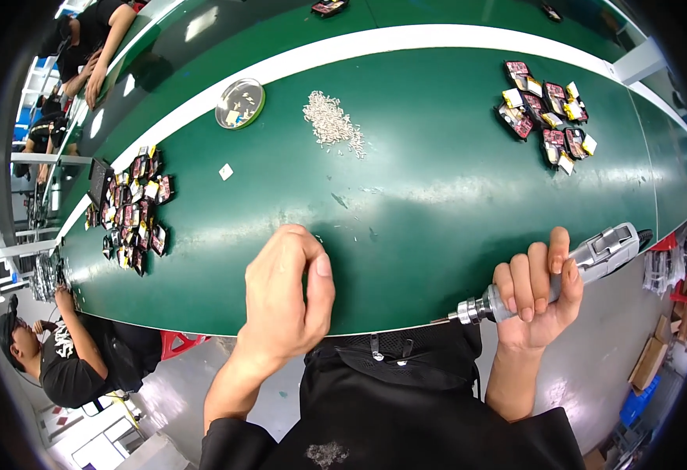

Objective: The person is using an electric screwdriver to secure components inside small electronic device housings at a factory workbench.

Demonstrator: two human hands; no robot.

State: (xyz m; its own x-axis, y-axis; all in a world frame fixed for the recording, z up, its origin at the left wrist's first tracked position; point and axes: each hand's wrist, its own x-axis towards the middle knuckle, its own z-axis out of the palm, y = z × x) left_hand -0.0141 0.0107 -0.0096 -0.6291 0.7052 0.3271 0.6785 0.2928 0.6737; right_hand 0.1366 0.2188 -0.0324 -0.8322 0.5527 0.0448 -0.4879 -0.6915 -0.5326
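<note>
My right hand (538, 298) is wrapped around a grey electric screwdriver (600, 252) at the table's near edge. The screwdriver lies aslant, its metal nose and thin bit pointing left and slightly down toward my waist. My left hand (285, 294) hovers over the near edge in front of me, with the fingers curled in and the thumb against them. Whatever it may hold is hidden inside the fingers. Ahead of both hands, a heap of small pale pieces, like screws or pins (329, 122), lies loose on the green tabletop (422, 211).
Small black-and-red electronic assemblies with yellow-edged parts lie clustered at left (133, 207) and far right (543, 110). A round green-rimmed dish (240, 104) holds small bits near a white square (226, 171). One person (73, 345) sits at left; others are beyond.
</note>
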